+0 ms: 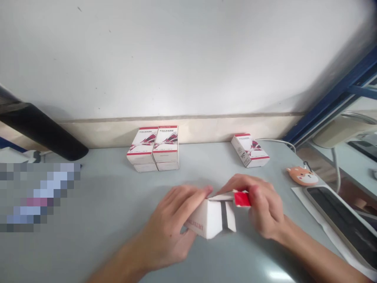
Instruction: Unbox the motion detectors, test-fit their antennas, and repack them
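A small white carton (210, 219) with red lettering and an open end flap lies on the grey table (106, 204) in front of me. My left hand (173, 220) is wrapped round its left side, fingers closed on the top edge. My right hand (262, 210) grips the right end, where a red flap (242, 199) sticks up between its fingers. Both hands rest low over the table.
Several stacked red-and-white boxes (153, 148) stand at the back by the wall, and a single box (249, 150) lies further right. A fox-shaped keychain (302, 175) and a phone (343, 218) on white paper lie at the right. A black object (41, 131) stands back left.
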Action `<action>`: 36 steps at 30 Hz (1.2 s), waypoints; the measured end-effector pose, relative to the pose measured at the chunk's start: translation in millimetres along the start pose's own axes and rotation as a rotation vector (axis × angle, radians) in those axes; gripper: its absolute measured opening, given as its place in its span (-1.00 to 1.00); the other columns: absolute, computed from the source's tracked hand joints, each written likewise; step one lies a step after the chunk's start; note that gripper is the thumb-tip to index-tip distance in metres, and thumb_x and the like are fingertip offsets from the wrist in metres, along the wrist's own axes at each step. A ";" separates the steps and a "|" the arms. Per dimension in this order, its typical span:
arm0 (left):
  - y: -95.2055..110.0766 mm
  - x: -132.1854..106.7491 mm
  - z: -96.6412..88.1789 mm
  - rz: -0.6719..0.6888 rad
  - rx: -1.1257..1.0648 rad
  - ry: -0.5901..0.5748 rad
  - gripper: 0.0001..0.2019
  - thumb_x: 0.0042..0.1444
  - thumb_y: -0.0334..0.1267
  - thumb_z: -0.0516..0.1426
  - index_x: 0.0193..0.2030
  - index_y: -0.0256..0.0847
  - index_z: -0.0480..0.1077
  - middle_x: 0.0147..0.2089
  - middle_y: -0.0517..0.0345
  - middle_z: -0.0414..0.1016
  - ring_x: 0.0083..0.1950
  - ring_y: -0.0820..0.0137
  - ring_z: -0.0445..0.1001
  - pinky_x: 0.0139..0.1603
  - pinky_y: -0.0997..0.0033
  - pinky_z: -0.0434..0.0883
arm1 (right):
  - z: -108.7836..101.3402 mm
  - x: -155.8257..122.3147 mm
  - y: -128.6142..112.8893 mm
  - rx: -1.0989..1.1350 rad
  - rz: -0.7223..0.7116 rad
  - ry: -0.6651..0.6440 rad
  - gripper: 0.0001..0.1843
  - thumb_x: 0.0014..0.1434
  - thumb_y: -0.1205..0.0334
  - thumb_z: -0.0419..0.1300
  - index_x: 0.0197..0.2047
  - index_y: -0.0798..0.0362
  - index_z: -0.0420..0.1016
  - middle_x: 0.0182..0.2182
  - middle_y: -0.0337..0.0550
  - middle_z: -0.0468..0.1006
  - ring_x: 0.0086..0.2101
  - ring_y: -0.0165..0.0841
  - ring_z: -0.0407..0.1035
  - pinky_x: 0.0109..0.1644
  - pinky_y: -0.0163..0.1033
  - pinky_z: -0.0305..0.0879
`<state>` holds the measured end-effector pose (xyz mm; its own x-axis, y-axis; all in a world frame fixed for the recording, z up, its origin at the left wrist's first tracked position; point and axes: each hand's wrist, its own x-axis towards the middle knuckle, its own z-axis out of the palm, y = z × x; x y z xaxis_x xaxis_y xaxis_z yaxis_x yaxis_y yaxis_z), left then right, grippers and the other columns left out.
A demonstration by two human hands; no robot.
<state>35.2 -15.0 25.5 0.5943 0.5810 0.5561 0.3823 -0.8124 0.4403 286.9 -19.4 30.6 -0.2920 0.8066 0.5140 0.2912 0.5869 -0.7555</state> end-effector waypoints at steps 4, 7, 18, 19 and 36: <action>-4.0 -3.1 0.1 0.155 0.067 0.122 -0.20 0.19 -0.47 0.17 0.53 0.08 0.09 0.36 -0.17 0.31 0.27 0.15 0.49 0.14 0.17 0.59 | 6.4 3.6 -7.1 0.117 0.310 0.109 -0.53 0.53 -0.12 -0.08 -0.14 -0.08 0.55 -0.38 -0.18 0.54 -0.40 -0.30 0.41 -0.34 -0.20 0.34; 4.4 -1.3 -2.3 0.334 0.264 0.227 -0.43 0.15 -0.27 0.33 0.25 0.38 0.41 0.32 0.12 0.39 0.33 0.15 0.41 0.27 0.07 0.53 | 19.0 9.1 -13.2 0.373 0.592 0.074 -0.63 0.46 -0.19 0.09 -0.08 -0.09 0.49 -0.44 -0.31 0.43 -0.48 -0.39 0.30 -0.45 -0.30 0.24; 7.8 7.1 -7.5 0.316 0.391 0.090 -0.61 0.16 -0.33 0.29 0.09 0.20 0.51 0.16 0.10 0.63 0.21 0.16 0.61 0.28 0.00 0.47 | 9.1 12.5 -18.0 0.298 0.339 0.047 -0.74 0.49 -0.01 0.07 0.06 -0.09 0.45 -0.05 -0.09 0.48 -0.11 -0.26 0.42 0.02 -0.09 0.44; 4.6 6.7 -7.7 0.290 0.414 0.110 -0.57 0.15 -0.33 0.29 0.13 0.19 0.49 0.17 0.05 0.61 0.21 0.14 0.60 0.28 -0.05 0.45 | 7.1 11.0 -17.8 0.199 0.200 0.030 -0.76 0.49 0.05 0.07 0.09 -0.11 0.46 0.00 -0.05 0.46 -0.03 -0.21 0.42 0.08 -0.03 0.43; 0.7 6.9 -10.1 0.223 0.322 0.111 -0.48 0.07 -0.45 0.33 0.17 0.01 0.44 0.17 -0.12 0.38 0.18 0.13 0.50 0.24 -0.08 0.49 | -0.6 6.5 2.2 -0.314 -0.205 -0.081 -0.58 0.28 0.52 0.09 0.11 -0.05 0.46 0.08 0.04 0.32 0.04 -0.16 0.38 0.06 0.02 0.48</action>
<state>32.4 -11.1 36.8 0.6147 0.3763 0.6932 0.4652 -0.8827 0.0666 286.1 -12.8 32.5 -0.4404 0.6692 0.5984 0.4801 0.7388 -0.4729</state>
